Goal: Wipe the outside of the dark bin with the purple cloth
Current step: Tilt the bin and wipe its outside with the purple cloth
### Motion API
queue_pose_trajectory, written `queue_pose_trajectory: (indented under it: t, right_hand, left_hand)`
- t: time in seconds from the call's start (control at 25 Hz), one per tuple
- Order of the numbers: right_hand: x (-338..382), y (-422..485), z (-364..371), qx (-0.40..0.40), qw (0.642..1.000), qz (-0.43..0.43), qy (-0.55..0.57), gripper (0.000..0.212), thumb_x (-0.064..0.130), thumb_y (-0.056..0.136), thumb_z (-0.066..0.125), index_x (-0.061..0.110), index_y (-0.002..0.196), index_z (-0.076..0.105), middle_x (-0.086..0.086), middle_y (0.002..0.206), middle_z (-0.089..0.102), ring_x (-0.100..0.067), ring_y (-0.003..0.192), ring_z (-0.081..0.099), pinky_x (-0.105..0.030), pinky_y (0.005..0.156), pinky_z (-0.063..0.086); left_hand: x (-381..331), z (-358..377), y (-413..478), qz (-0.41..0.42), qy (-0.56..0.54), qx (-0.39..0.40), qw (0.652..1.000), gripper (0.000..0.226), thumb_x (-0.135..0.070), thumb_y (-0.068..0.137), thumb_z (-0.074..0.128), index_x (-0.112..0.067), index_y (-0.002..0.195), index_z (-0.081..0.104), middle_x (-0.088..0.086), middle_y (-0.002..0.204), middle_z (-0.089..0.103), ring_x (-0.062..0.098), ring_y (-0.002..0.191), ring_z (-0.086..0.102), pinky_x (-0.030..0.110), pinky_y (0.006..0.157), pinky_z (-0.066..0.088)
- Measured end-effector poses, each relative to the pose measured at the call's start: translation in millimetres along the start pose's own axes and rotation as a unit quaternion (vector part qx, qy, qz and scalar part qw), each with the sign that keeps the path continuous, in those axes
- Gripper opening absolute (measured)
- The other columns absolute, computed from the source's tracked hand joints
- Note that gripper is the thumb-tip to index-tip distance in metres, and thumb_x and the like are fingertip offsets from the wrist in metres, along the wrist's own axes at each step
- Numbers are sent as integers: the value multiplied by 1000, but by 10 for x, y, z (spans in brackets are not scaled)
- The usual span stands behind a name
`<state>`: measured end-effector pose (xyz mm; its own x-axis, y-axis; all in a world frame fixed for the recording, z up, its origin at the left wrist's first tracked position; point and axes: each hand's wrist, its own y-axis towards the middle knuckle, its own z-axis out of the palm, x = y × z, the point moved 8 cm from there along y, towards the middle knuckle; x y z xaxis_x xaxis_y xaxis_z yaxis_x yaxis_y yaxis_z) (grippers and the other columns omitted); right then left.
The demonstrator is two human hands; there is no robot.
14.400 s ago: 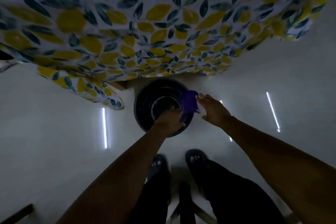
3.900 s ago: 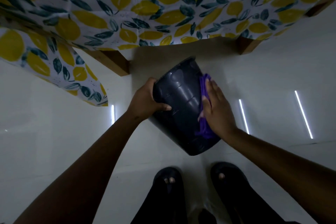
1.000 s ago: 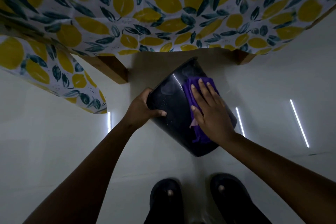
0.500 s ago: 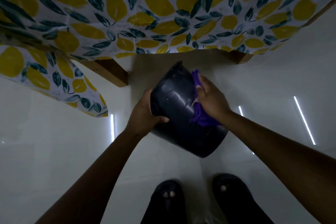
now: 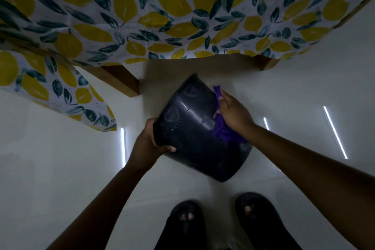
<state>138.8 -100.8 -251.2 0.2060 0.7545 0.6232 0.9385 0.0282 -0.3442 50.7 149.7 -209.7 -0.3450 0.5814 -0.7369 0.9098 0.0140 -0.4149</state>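
The dark bin (image 5: 192, 132) is held off the white floor, tipped on its side with its base toward me and its rim toward the table. My left hand (image 5: 150, 145) grips the bin's left wall, thumb across the near side. My right hand (image 5: 233, 112) presses the purple cloth (image 5: 223, 132) against the bin's right wall. The cloth is bunched under the palm, with a tip sticking out above the fingers and folds hanging below the wrist. The bin's inside is hidden.
A table with a lemon-and-leaf patterned cloth (image 5: 162, 16) overhangs just beyond the bin; its wooden legs (image 5: 121, 79) stand left and right. The glossy white floor (image 5: 60, 168) reflects light strips. My feet in dark sandals (image 5: 186, 221) are directly below the bin.
My right hand with the cloth has slid from the top of the bin's wall round to its right side. The bin has turned a little and sunk slightly toward me.
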Motion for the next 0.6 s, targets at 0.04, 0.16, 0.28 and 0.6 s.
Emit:
queue_pose_trajectory:
  t: [0.04,0.16,0.28,0.6]
  right_hand:
    - [-63,-171,0,-9,1000,9,-11,58,46,93,23,28,147,35,-7,147,47,-28,131,49,-44,111,37]
    - [428,-867,175,-29,977,-152,-150,58,38,99,25,22,154,17,-2,161,22,-26,148,19,-44,118,20]
    - [817,-713,297,-23,950,-244,-192,55,36,101,24,26,154,12,1,162,17,-26,149,14,-44,117,18]
    - [102,-287,-86,-54,994,-64,-70,53,32,99,27,17,150,34,-8,153,40,-28,136,43,-40,112,34]
  left_hand:
    - [24,-6,-3,-2,1,0,1000,81,-11,59,89,-32,117,36,-31,103,51,8,102,55,8,73,46]
    - [51,-17,24,7,4,5,1000,81,-12,58,90,-31,116,38,-27,102,53,7,100,56,6,71,46]
    - [72,44,-28,2,-12,-22,1000,82,-14,57,91,-27,120,40,-21,109,55,6,103,57,6,72,49]
    - [54,50,-101,-10,-1,-29,1000,79,-14,60,89,-30,117,37,-26,105,52,9,105,57,3,72,47]
